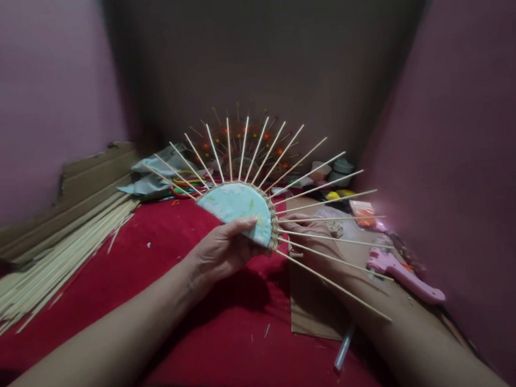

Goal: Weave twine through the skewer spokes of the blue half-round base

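A big red cloth is covering the floor. A heap of long sticks is lying far left of the round disc. The left hand is gripping the disc, holding it up over the cloth. The right hand is sitting behind its spokes; I cannot tell its grip. A pink glue gun is lying right of the disc.

We see the stick pile lying left on the cloth, the glue gun right, the disc held between them.
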Tool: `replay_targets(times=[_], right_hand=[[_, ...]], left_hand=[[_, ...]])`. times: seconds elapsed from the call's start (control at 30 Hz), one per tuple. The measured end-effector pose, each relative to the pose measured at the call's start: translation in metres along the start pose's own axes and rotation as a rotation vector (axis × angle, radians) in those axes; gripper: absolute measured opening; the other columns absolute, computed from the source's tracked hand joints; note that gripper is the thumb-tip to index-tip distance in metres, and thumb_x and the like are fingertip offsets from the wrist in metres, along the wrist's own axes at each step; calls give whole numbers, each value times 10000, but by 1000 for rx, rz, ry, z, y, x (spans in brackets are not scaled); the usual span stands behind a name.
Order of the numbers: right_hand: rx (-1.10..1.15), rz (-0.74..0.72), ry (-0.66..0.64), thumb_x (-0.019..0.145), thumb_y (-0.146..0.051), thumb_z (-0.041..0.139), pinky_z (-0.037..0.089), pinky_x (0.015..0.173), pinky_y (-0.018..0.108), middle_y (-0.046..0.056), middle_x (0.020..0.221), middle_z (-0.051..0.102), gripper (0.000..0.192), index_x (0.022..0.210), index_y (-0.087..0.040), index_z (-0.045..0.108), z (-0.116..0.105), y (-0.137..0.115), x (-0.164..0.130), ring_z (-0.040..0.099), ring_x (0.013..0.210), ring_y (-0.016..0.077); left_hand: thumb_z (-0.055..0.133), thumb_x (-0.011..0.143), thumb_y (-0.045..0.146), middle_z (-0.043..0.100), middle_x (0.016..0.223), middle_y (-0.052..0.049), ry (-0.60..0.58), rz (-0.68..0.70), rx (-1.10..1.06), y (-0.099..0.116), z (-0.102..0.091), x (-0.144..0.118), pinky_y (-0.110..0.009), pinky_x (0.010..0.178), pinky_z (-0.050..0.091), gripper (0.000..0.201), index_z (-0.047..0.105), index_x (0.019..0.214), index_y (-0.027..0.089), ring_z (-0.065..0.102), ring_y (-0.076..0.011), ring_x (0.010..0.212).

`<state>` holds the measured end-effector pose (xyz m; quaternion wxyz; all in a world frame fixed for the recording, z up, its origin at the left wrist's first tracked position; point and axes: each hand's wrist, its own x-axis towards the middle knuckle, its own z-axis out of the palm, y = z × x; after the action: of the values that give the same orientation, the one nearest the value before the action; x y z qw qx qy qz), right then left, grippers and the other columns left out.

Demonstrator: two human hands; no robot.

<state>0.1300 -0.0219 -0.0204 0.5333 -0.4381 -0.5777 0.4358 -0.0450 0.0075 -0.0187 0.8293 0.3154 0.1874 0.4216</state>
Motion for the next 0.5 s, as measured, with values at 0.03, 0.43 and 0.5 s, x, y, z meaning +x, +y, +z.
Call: replay_targets(times=[0.03, 0.43, 0.5], right_hand=[[4, 8, -12, 760, -362, 564, 470, 684, 299, 43, 930, 677, 173, 757, -245, 691, -1, 1, 0, 602, 894, 219], [31, -8, -50, 767, -378, 584, 449, 777, 328, 12, 835, 679, 164, 745, -257, 692, 3, 0, 3, 599, 803, 202], [66, 14, -65, 744, -356, 612, 452, 804, 336, 13, 867, 685, 122, 746, -272, 700, 3, 0, 3, 607, 845, 214]], left_hand=[[563, 753, 80, 649, 795, -103, 1, 2, 4, 0, -1, 1, -341, 652, 522, 109, 608, 851, 95, 611, -186, 686], [620, 712, 98, 609, 833, -104, -31, 88, 101, -8, -3, 3, -333, 612, 506, 199, 579, 907, 90, 590, -178, 671], [622, 715, 100, 605, 846, -110, -43, 84, 105, -9, -3, 2, -332, 615, 505, 214, 580, 924, 84, 589, -178, 674]])
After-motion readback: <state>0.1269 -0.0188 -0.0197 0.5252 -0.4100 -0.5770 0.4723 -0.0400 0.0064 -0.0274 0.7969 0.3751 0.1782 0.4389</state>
